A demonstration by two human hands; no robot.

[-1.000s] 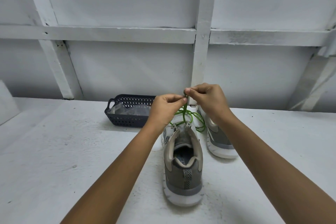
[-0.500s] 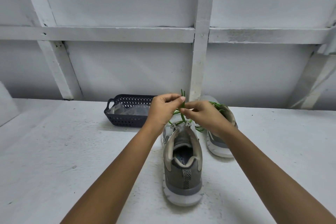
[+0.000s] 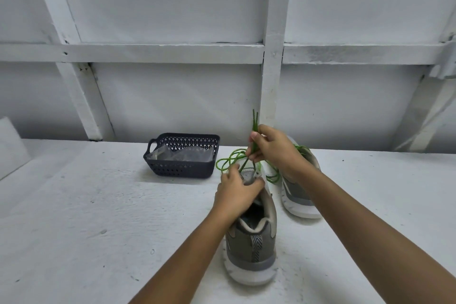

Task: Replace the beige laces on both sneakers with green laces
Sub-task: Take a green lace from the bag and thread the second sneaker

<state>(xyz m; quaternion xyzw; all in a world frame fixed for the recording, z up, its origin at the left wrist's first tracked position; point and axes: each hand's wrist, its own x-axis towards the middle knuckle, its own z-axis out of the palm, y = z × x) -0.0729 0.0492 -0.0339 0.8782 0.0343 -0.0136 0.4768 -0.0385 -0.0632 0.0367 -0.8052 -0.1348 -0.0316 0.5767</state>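
Note:
Two grey-beige sneakers stand on the white table, heels toward me. The near sneaker is in front of me; the far sneaker is to its right and partly hidden by my right wrist. A green lace loops over the near sneaker's front. My right hand pinches both lace ends, whose tips stick up above my fingers. My left hand grips the near sneaker's tongue and upper. More green lace lies on the far sneaker.
A dark perforated basket holding clear plastic sits behind and left of the sneakers. A white panelled wall with beams rises along the table's back edge. A white block shows at the far left.
My left hand let go of the lace ends and dropped onto the near sneaker's tongue. My right hand now holds both ends together, raised slightly.

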